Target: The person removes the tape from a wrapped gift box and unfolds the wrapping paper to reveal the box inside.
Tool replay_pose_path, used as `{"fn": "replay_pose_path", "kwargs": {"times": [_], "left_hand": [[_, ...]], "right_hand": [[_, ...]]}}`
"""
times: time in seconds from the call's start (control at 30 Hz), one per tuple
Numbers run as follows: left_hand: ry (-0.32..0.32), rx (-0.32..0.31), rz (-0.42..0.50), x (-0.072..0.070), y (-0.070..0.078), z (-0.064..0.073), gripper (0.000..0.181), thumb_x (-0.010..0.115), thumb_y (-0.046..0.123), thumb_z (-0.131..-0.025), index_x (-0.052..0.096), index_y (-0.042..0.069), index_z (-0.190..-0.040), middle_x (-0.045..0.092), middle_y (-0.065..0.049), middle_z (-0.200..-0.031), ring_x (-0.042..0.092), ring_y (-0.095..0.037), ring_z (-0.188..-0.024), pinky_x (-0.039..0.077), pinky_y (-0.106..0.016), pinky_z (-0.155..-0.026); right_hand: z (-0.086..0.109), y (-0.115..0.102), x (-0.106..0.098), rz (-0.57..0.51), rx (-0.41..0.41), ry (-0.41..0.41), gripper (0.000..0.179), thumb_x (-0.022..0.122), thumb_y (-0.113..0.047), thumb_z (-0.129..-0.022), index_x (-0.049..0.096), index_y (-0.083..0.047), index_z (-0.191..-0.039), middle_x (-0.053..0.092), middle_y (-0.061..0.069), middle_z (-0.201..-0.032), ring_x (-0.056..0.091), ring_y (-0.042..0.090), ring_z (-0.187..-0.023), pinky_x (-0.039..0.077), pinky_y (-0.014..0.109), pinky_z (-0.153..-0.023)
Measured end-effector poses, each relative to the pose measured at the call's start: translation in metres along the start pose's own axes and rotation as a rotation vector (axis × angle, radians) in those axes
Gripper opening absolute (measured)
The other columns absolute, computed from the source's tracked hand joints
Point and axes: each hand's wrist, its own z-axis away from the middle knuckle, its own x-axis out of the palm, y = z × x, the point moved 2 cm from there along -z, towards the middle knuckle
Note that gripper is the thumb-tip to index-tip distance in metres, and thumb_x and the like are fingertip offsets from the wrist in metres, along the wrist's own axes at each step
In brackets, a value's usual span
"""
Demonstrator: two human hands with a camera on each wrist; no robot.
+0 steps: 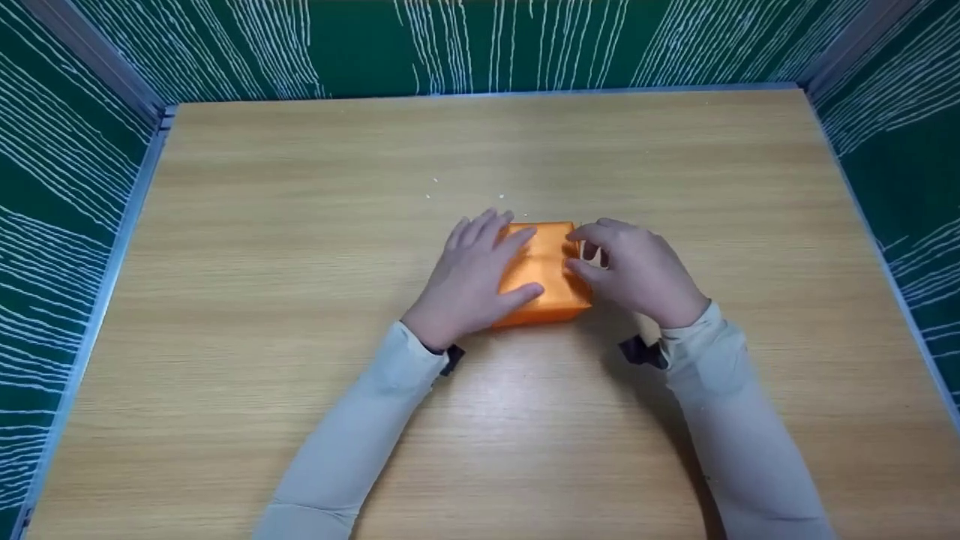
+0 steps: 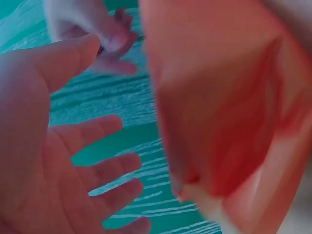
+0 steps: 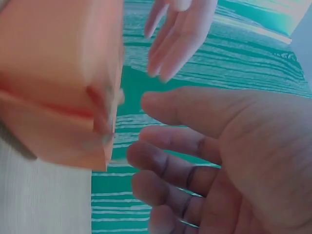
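An orange box [image 1: 551,281] with a shiny surface sits on the wooden tabletop between the two hands. In the left wrist view its end [image 2: 219,122] shows folds like wrapping. My left hand [image 1: 474,277] is over the box's left side in the head view, fingers extended and thumb spread. The left wrist view shows a gap between those fingers and the box. At the right edge is my right hand [image 1: 637,270], thumb and fingers loosely bent with nothing between them. The right wrist view has its fingertips apart from the box.
Low green walls with white streaks [image 1: 360,45] enclose the table [image 1: 262,225] at the back and both sides, with blue strips [image 1: 480,94] along the joins. A few tiny white specks [image 1: 502,196] lie behind the box. Dark straps [image 1: 643,352] show at the wrists.
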Motion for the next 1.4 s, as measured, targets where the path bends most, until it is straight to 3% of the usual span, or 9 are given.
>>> {"fn": "replay_pose_path", "kwargs": {"times": [0.3,0.47,0.9,1.4], "left_hand": [[-0.005,-0.039,-0.102,0.022,0.008,0.003,0.072,0.049,0.07,-0.098,0.052,0.025,-0.154,0.035,-0.014,-0.165,0.027,-0.036,-0.154,0.03,-0.054,-0.121],[-0.037,-0.05,-0.082,0.024,0.011,0.003,0.072,0.053,0.068,-0.098,0.051,0.025,-0.155,0.034,-0.015,-0.166,0.025,-0.037,-0.155,0.04,-0.053,-0.115],[-0.045,-0.057,-0.011,0.023,0.009,0.003,0.071,0.057,0.065,-0.097,0.051,0.023,-0.154,0.034,-0.015,-0.166,0.022,-0.035,-0.157,0.037,-0.051,-0.118],[-0.07,-0.065,-0.013,0.024,0.008,-0.001,0.073,0.055,0.066,-0.098,0.049,0.023,-0.156,0.031,-0.013,-0.168,0.019,-0.034,-0.158,0.033,-0.05,-0.121]], "right_hand": [[-0.001,-0.011,0.015,0.107,-0.093,-0.005,0.024,0.078,-0.023,-0.093,0.076,-0.008,-0.111,0.061,0.004,-0.086,0.054,0.021,-0.07,0.046,0.033,-0.061],[0.0,-0.01,0.018,0.114,-0.106,0.015,0.022,0.078,-0.023,-0.093,0.077,-0.007,-0.108,0.059,0.004,-0.085,0.053,0.022,-0.071,0.046,0.034,-0.061],[-0.003,-0.012,0.02,0.09,-0.165,0.039,0.005,0.073,-0.011,-0.092,0.076,-0.007,-0.093,0.058,0.003,-0.081,0.053,0.021,-0.069,0.046,0.034,-0.063],[-0.007,-0.01,0.026,0.088,-0.085,0.017,0.018,0.075,-0.025,-0.095,0.071,-0.008,-0.092,0.056,0.003,-0.08,0.052,0.022,-0.068,0.044,0.034,-0.063]]}}
